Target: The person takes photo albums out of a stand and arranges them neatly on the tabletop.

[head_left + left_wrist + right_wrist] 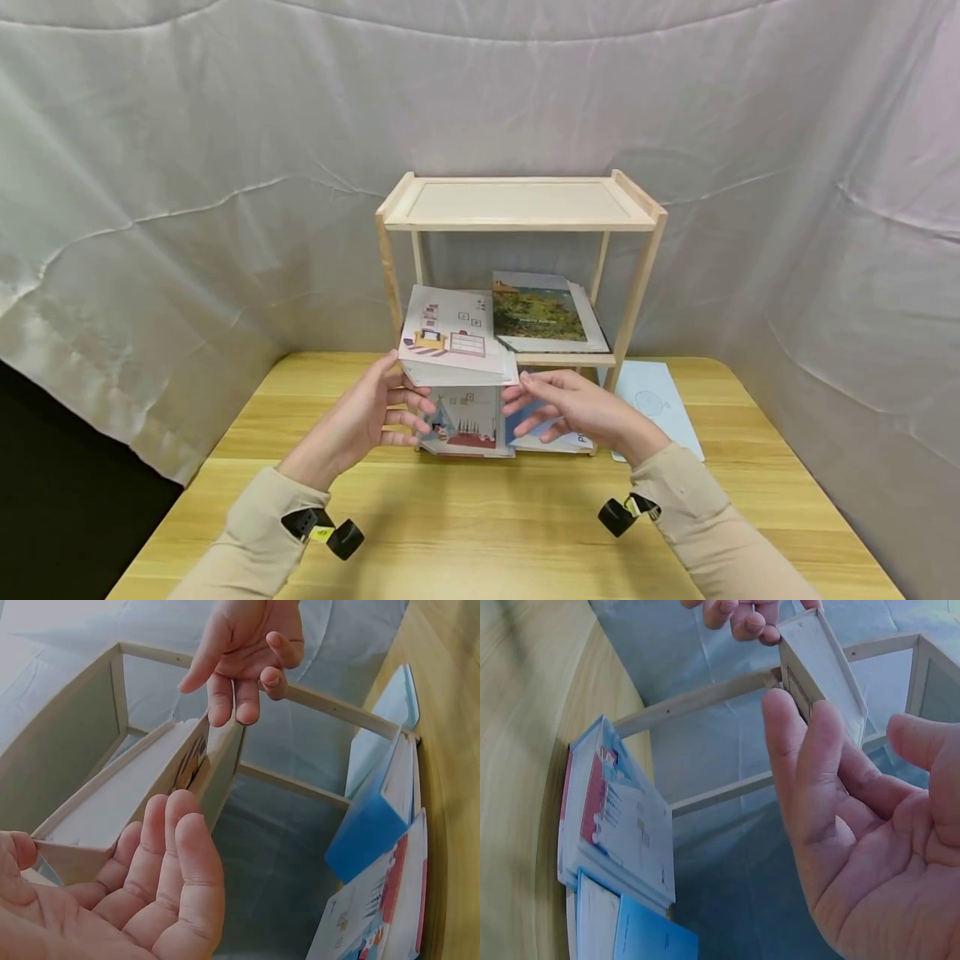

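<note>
A thick photo album (pixel 453 329) with a pink-and-white furniture drawing lies on the left of the shelf's middle level, its near end jutting past the front edge. My left hand (pixel 367 417) pinches its near left corner, thumb above and fingers below, as the left wrist view shows. By the near right corner is my right hand (pixel 581 408), fingers loosely bent and thumb apart in the right wrist view; nothing is gripped there. Beside that album lies another photo album (pixel 540 317) with a landscape cover.
The light wooden shelf (pixel 525 202) stands at the back of the wooden table (pixel 465 525). On its lowest level are a drawing-covered album (pixel 468 425) and a blue album (pixel 656 934). A pale blue flat item (pixel 660 400) lies right of the shelf. Grey curtain (pixel 510 100) hangs behind.
</note>
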### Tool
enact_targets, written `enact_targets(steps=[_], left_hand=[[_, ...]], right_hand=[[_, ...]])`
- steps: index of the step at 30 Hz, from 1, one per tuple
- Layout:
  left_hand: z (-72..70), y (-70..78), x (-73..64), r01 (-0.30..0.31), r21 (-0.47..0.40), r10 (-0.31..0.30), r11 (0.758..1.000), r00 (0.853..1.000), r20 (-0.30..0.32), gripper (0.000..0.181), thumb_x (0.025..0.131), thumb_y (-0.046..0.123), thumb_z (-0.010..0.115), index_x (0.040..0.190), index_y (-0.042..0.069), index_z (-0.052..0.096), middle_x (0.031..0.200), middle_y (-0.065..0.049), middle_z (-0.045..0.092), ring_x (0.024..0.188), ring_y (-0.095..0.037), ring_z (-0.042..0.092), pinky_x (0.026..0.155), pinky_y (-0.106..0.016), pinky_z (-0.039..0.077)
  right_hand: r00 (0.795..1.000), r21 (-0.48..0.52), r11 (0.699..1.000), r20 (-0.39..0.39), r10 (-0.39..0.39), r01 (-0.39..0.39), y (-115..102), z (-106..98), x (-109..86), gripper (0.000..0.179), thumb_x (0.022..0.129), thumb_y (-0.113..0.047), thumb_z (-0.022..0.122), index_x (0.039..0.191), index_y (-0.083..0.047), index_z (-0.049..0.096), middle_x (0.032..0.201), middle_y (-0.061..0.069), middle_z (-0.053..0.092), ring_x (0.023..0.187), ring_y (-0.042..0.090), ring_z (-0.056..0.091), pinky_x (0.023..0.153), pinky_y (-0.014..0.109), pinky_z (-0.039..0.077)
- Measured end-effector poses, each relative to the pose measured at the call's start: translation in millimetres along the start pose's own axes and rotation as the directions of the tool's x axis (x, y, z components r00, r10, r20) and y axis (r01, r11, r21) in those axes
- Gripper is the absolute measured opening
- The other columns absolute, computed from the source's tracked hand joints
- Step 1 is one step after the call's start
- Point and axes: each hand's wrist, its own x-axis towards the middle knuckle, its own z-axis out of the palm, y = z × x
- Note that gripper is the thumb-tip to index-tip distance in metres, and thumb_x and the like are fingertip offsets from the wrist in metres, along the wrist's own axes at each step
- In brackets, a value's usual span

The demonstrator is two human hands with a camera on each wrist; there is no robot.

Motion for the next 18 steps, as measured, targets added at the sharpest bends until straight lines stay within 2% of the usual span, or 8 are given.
enact_targets(steps=[8, 14, 18], left_hand=[[-6.5, -1.2, -0.9, 0.016, 0.012, -0.017, 1.0, 0.997, 0.073, 0.078, 0.109, 0.074, 0.027, 0.132, 0.005, 0.054, 0.105, -0.002, 0.072, 0.089, -0.018, 0.073, 0.078, -0.034, 0.065], [-5.4, 1.1, 2.5, 0.04, 0.015, -0.041, 0.999, 0.998, 0.044, 0.077, 0.107, 0.076, 0.033, 0.132, 0.006, 0.053, 0.108, -0.003, 0.071, 0.089, -0.018, 0.072, 0.078, -0.035, 0.065], [-4.1, 1.1, 1.3, 0.036, 0.021, -0.037, 0.999, 0.999, 0.026, 0.074, 0.108, 0.073, 0.035, 0.133, 0.007, 0.057, 0.109, -0.003, 0.07, 0.089, -0.019, 0.073, 0.078, -0.035, 0.065]], right_hand=[[0.999, -0.01, 0.999, -0.029, 0.035, -0.035, -2.6, 0.6, 6.6, 0.069, 0.114, -0.053, 0.047, 0.164, -0.007, 0.037, 0.134, 0.015, 0.071, 0.099, 0.018, 0.079, 0.075, 0.029, 0.063], [0.998, 0.005, 0.999, -0.045, 0.045, -0.045, -9.6, 6.9, 15.0, 0.064, 0.112, -0.056, 0.048, 0.155, -0.009, 0.047, 0.133, 0.016, 0.071, 0.096, 0.017, 0.079, 0.071, 0.026, 0.063], [0.996, 0.019, 0.998, -0.068, 0.06, -0.059, -10.0, 9.2, 18.3, 0.062, 0.113, -0.054, 0.048, 0.155, -0.009, 0.05, 0.131, 0.016, 0.071, 0.092, 0.015, 0.078, 0.069, 0.025, 0.063]])
